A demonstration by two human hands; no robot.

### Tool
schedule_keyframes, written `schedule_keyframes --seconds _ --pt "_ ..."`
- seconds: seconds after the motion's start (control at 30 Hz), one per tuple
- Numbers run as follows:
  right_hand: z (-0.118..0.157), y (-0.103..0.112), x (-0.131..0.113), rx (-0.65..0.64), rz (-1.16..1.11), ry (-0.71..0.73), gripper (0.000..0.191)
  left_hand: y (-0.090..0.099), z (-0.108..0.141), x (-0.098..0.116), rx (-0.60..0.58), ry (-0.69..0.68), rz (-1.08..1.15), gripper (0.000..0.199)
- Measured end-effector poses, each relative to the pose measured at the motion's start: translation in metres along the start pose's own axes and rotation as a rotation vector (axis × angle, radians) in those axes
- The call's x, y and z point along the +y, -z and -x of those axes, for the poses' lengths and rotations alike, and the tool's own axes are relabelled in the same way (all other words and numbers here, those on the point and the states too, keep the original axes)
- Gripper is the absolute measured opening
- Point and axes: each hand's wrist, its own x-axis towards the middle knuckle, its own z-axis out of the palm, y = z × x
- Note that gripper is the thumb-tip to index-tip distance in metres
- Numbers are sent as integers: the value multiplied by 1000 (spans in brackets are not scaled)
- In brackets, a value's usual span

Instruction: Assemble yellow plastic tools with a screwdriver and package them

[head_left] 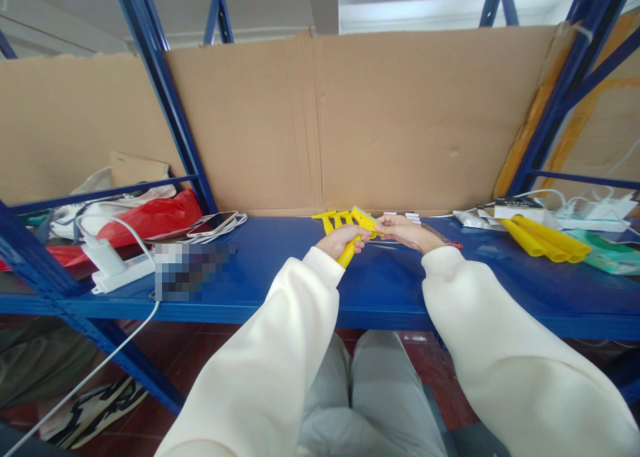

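My left hand (342,241) is wrapped round the handle of a yellow scraper-like tool (365,221), held over the blue shelf (280,270). The tool's head points up and away, with a pale strip along its top edge. My right hand (400,232) has its fingertips pressed together at the right side of the tool's head; what they pinch there is too small to make out. Just behind my left hand, several more yellow tools (327,221) lie side by side. Small white pieces (411,217) rest behind my right hand.
At the left are a white power strip (125,272), a phone (214,224) with a cable and a red bag (155,218). Yellow tubes (545,240), a black-and-white box (519,208) and a green packet (607,252) lie at the right. Cardboard (400,124) stands behind.
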Motion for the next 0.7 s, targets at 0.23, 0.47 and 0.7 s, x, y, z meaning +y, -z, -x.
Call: schedule_keyframes --seconds 0.23,0.47,0.7 --pt "2 -7 -1 77 84 -6 37 0 1 1 40 -20 29 23" --pt "-1 -14 2 158 317 -19 35 -1 -1 1 110 -37 57 24" --pt "-8 -12 9 187 541 36 38 0 -3 0 116 -50 91 23"
